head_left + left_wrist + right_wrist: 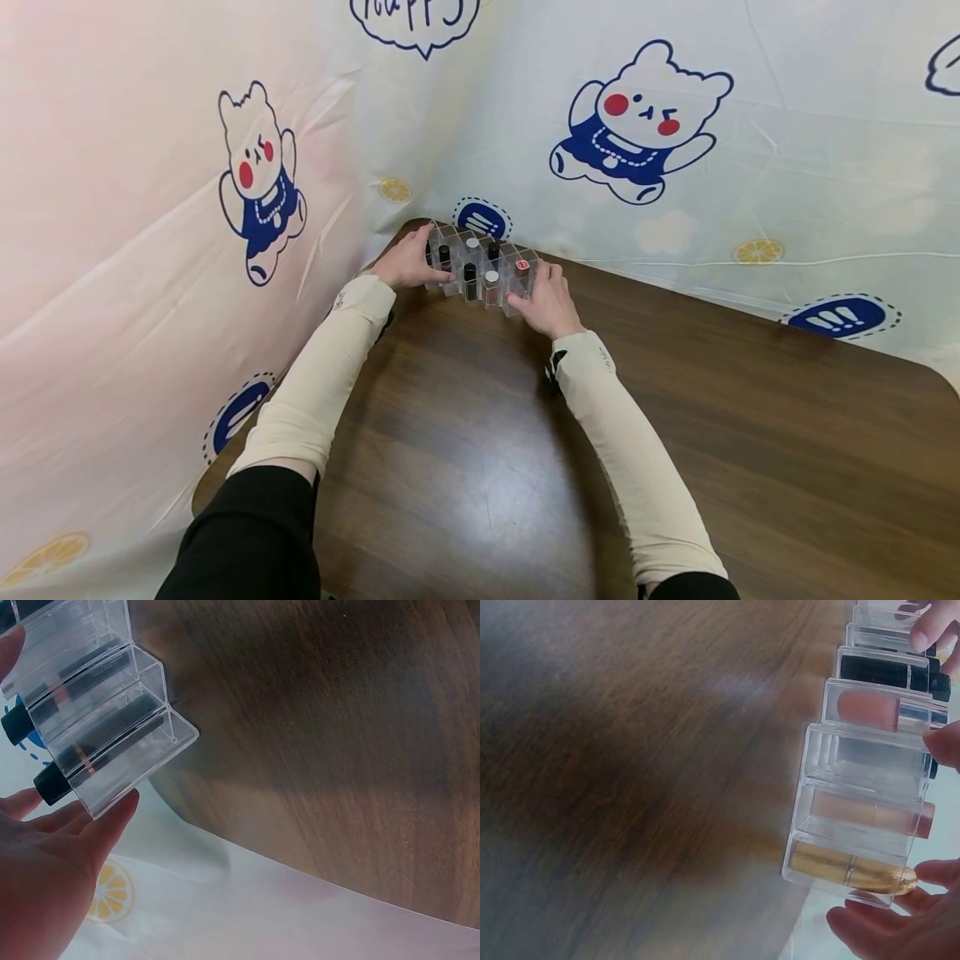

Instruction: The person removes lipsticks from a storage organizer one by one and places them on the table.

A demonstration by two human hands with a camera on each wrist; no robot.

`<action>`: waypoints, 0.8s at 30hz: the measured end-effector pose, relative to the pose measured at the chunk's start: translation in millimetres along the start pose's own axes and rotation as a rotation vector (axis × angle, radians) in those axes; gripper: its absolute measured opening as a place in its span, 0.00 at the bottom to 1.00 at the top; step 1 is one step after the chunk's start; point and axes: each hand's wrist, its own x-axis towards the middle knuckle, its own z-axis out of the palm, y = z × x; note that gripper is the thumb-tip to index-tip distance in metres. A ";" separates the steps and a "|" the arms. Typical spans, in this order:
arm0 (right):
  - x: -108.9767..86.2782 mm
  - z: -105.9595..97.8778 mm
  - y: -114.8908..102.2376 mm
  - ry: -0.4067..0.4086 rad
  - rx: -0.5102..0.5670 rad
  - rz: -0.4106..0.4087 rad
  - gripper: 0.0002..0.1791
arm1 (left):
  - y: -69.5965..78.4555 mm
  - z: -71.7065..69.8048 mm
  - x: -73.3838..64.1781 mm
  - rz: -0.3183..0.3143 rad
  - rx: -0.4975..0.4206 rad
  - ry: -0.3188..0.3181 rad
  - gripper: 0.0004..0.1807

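A clear stepped lipstick organizer (510, 300) stands at the table's far left corner, with several lipsticks in its slots. My left hand (408, 260) grips its left end, thumb across the front and fingers around the side. At the right end, my right hand (547, 302) holds it in the same way. In the left wrist view, black-capped lipsticks (52, 784) poke out of the slots above the left hand (49, 874). A gold lipstick (851, 870) fills the end slot beside my right fingers (862, 926), with a pinkish one (866, 812) next to it.
The brown wooden table (465, 450) spreads toward me and to the right. A printed cloth (480, 125) with cartoon bears hangs along its back and left edges, right behind the organizer.
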 end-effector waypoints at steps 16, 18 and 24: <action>-1.0 -2.9 -4.5 -0.015 -0.050 0.018 0.50 | -0.2 1.5 -4.8 0.022 0.024 0.004 0.61; -2.0 -4.1 -4.6 -0.018 -0.060 0.019 0.51 | 0.0 2.2 -4.7 0.026 0.031 0.007 0.61; -3.7 -5.7 -4.2 -0.015 -0.082 0.014 0.51 | -0.1 3.5 -4.2 0.023 0.034 0.006 0.61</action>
